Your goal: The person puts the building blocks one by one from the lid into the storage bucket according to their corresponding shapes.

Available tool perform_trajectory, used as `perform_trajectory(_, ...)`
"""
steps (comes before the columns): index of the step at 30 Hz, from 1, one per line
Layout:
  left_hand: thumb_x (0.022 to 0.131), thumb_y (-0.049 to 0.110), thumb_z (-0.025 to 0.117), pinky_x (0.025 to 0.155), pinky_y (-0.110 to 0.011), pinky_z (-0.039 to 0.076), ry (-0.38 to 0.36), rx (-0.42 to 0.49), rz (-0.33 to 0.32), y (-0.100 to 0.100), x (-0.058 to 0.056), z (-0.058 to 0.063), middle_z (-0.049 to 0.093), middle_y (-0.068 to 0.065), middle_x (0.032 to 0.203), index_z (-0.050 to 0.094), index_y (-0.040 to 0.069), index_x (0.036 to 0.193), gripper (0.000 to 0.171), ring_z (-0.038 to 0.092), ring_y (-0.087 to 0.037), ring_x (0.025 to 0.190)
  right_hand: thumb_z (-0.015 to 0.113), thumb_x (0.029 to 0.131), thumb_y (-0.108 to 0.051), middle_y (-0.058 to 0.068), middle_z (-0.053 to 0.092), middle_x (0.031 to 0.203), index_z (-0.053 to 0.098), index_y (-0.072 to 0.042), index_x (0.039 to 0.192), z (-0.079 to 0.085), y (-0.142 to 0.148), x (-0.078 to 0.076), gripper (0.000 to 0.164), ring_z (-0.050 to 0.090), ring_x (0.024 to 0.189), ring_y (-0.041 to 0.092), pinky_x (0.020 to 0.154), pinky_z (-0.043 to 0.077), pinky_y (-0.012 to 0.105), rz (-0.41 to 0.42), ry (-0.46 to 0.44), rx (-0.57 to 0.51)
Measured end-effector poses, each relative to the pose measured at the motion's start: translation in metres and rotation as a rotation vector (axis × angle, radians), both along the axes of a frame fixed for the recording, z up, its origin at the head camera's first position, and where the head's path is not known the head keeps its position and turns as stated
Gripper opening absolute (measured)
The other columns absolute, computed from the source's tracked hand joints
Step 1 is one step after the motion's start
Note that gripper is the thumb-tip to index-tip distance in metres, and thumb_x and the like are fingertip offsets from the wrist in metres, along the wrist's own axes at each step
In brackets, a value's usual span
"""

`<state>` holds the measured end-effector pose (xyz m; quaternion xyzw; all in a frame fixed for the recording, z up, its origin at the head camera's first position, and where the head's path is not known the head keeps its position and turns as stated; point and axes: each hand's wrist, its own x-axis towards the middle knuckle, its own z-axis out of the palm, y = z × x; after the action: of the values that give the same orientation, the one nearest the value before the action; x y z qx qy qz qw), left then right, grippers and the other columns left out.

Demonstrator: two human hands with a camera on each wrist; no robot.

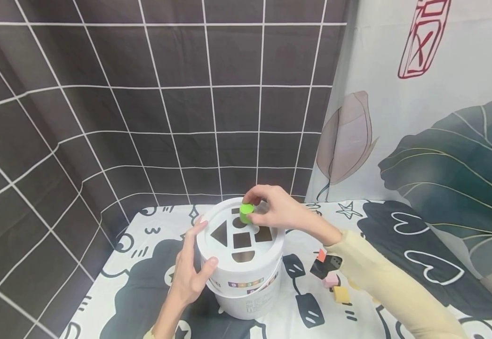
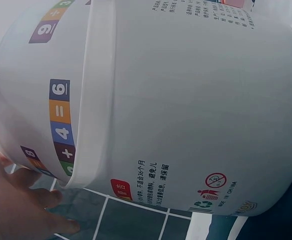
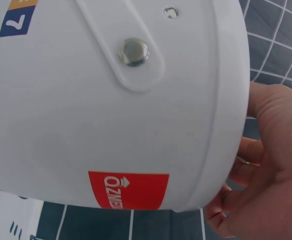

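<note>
A dark grey, white-gridded hanging (image 1: 186,108) is spread across the far and left sides, and a pale hanging (image 1: 373,42) printed with a large leaf is seen at the right. The worktop (image 1: 119,287) is covered in black-and-white cartoon-printed cloth. On it a white plastic bucket (image 1: 237,308), marked with coloured number sums, is set upright, topped by a round white lid (image 1: 265,263) pierced with shaped holes. The lid's left edge is touched by the left hand (image 1: 191,273), its fingers and thumb held apart. By the right hand (image 1: 280,209), reached in from the right, a bright green cylindrical block (image 1: 245,214) is clamped between thumb and fingers, at the holes in the lid's far part; whether its lower end is inside one cannot be told. Right of the bucket, near the sleeve, a black dotted piece (image 1: 327,267), a yellow block (image 1: 341,294), a pink block (image 1: 330,280) and an orange-red piece (image 1: 321,255) are scattered.
</note>
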<state>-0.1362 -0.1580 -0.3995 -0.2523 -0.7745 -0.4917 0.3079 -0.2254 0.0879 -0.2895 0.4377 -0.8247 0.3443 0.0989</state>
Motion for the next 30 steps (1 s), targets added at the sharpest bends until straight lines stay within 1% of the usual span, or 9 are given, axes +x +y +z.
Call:
perform_trajectory(5, 0.077, 0.021, 0.06, 0.111, -0.023, 0.024, -0.008, -0.001, -0.002, 0.0, 0.001, 0.0, 0.038, -0.015, 0.156, 0.044, 0.01, 0.147, 0.073, 0.039, -0.039, 0.14, 0.075, 0.078, -0.012, -0.003, 0.069, 0.093, 0.07, -0.005, 0.101, -0.003, -0.004, -0.001, 0.024, 0.063, 0.087, 0.016, 0.082, 0.052, 0.035, 0.023, 0.018, -0.005)
perform_trajectory(9, 0.077, 0.02, 0.06, 0.111, -0.023, 0.025, -0.012, -0.005, 0.0, 0.0, 0.001, 0.0, 0.039, -0.015, 0.156, 0.044, 0.01, 0.147, 0.072, 0.039, -0.038, 0.14, 0.075, 0.079, -0.012, -0.001, 0.069, 0.094, 0.07, -0.004, 0.101, -0.005, -0.007, 0.0, 0.024, 0.063, 0.088, 0.015, 0.082, 0.052, 0.033, 0.032, 0.015, 0.0)
perform_trajectory(21, 0.077, 0.021, 0.061, 0.11, -0.023, 0.025, -0.009, -0.007, 0.003, -0.001, 0.001, -0.001, 0.039, -0.013, 0.156, 0.044, 0.011, 0.147, 0.073, 0.04, -0.036, 0.14, 0.076, 0.08, -0.011, -0.003, 0.069, 0.093, 0.07, -0.005, 0.102, -0.007, -0.013, 0.0, 0.023, 0.063, 0.087, 0.013, 0.08, 0.052, 0.03, 0.041, 0.019, 0.01)
perform_trajectory(30, 0.077, 0.022, 0.061, 0.111, -0.023, 0.025, -0.005, -0.005, 0.005, 0.001, 0.001, 0.0, 0.038, -0.014, 0.156, 0.044, 0.011, 0.147, 0.073, 0.04, -0.038, 0.139, 0.077, 0.08, -0.012, -0.003, 0.07, 0.094, 0.071, -0.007, 0.102, -0.009, -0.011, -0.001, 0.024, 0.063, 0.088, 0.014, 0.079, 0.052, 0.03, 0.034, 0.027, 0.024)
